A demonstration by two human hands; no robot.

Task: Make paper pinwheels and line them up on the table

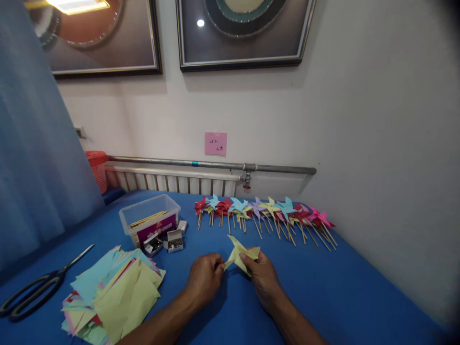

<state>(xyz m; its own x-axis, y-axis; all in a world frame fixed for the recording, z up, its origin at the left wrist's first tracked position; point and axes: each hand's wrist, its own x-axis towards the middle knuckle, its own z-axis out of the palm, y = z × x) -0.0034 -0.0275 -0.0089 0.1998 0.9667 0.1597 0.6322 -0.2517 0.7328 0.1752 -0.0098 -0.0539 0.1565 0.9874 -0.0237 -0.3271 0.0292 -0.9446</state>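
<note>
A pale yellow paper pinwheel [237, 255] is held up over the blue table between my two hands, its blades folded toward the middle. My right hand [264, 275] grips it, with the thumb pressed on the paper near the centre. The fingers of my left hand [205, 278] are closed by the tip of its left blade; they appear to pinch that tip. No stick shows on this pinwheel. To the left of my left hand lies a loose stack of coloured paper sheets [124, 292], with yellow ones on top.
Finished pinwheels [262, 208] on sticks lie in a row at the back. A clear plastic box [149, 218] holds thin sticks. Beside it are small open boxes, one with metal pins [175, 243]. Black-handled scissors [46, 285] lie at left. A wall adjoins the table's right edge.
</note>
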